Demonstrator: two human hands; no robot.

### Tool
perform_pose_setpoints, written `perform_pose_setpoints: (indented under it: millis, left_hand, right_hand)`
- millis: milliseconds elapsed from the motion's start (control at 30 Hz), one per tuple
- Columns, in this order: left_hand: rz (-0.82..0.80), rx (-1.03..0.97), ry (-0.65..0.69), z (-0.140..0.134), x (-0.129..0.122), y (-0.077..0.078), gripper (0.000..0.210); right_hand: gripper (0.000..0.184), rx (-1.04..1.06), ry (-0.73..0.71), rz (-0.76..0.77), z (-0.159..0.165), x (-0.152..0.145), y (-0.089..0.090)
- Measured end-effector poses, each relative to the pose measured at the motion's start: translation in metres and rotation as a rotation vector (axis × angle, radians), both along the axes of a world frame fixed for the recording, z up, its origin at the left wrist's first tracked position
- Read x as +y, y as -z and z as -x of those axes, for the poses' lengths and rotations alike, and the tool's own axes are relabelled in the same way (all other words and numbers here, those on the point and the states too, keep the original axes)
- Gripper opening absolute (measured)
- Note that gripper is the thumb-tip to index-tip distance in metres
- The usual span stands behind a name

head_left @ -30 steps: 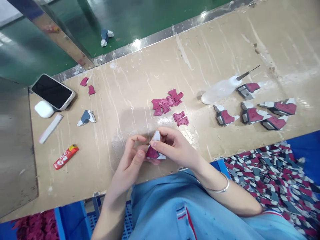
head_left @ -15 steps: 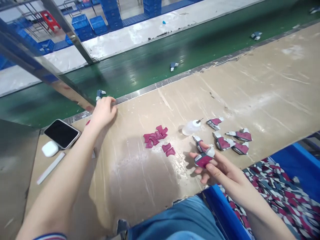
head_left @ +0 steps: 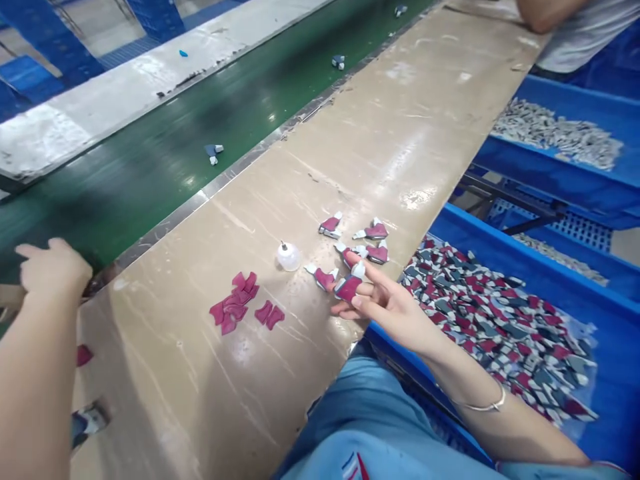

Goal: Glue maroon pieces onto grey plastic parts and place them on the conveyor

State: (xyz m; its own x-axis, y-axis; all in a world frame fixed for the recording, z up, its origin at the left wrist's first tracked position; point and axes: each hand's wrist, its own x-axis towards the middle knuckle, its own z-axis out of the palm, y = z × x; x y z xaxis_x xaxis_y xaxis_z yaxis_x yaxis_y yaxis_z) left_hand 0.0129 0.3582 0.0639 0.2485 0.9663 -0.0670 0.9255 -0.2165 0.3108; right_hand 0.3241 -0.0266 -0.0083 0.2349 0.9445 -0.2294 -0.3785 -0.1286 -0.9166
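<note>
My right hand [head_left: 387, 303] holds a small plastic part [head_left: 349, 287] with a maroon face and white end between thumb and fingers, above the table's near edge. Behind it lie several similar maroon-and-white parts [head_left: 376, 230]. My left hand [head_left: 54, 272] reaches over the table's far edge at the green belt, index finger stretched out; nothing shows in it. Loose maroon pieces [head_left: 235, 303] form a small pile mid-table, with two maroon pieces [head_left: 270, 314] beside it. A clear squeeze bottle [head_left: 289, 256] with a thin tip stands near. A grey-and-white part [head_left: 90, 423] lies by my left forearm.
The green conveyor belt [head_left: 150, 160] carries a few dark-and-white parts [head_left: 213, 153]. Right of the table, a blue bin [head_left: 615, 320] holds many maroon, grey and white parts. Farther off, another blue bin [head_left: 540, 163] holds pale parts, near a person's arm [head_left: 545, 13].
The view has swung to the right. My left hand has moved farther along the belt edge, its index finger now extended. My right hand still holds the maroon-faced part.
</note>
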Motion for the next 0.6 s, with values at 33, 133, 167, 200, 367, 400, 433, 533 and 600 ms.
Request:
perform_pose_setpoints:
  millis: [33, 133, 167, 200, 367, 400, 433, 533, 600]
  left_hand:
    - [-0.049, 0.012, -0.044, 0.001, -0.005, -0.001, 0.034]
    - [-0.144, 0.058, -0.123, -0.004, -0.026, -0.008, 0.028]
    - [-0.158, 0.053, -0.126, -0.007, -0.037, -0.011, 0.032]
    - [-0.169, 0.045, -0.125, -0.009, -0.05, -0.015, 0.038]
    - [-0.226, 0.013, -0.011, 0.014, -0.15, -0.013, 0.044]
    - [-0.191, -0.019, 0.045, 0.025, -0.172, -0.007, 0.035]
    - [-0.161, -0.113, 0.061, 0.036, -0.194, 0.001, 0.031]
    - [-0.065, -0.451, 0.011, 0.057, -0.251, 0.025, 0.032]
    - [0.012, -0.61, -0.119, 0.058, -0.284, 0.035, 0.039]
  right_hand:
    - [0.086, -0.012, -0.01, -0.018, 0.001, 0.001, 0.0]
    - [0.08, -0.092, -0.074, -0.033, 0.0, 0.003, -0.002]
    - [0.079, -0.125, -0.106, -0.024, -0.002, 0.004, -0.003]
    - [0.079, -0.16, -0.135, -0.009, -0.005, 0.003, -0.004]
    - [0.068, -0.485, 0.089, 0.019, -0.023, -0.005, -0.012]
    - [0.064, -0.581, 0.207, -0.002, -0.025, -0.007, -0.014]
    - [0.061, -0.672, 0.328, -0.042, -0.024, -0.009, -0.015]
    - [0.042, -0.82, 0.565, -0.233, -0.008, -0.01, -0.015]
    - [0.024, -0.817, 0.465, -0.298, 0.011, -0.005, -0.012]
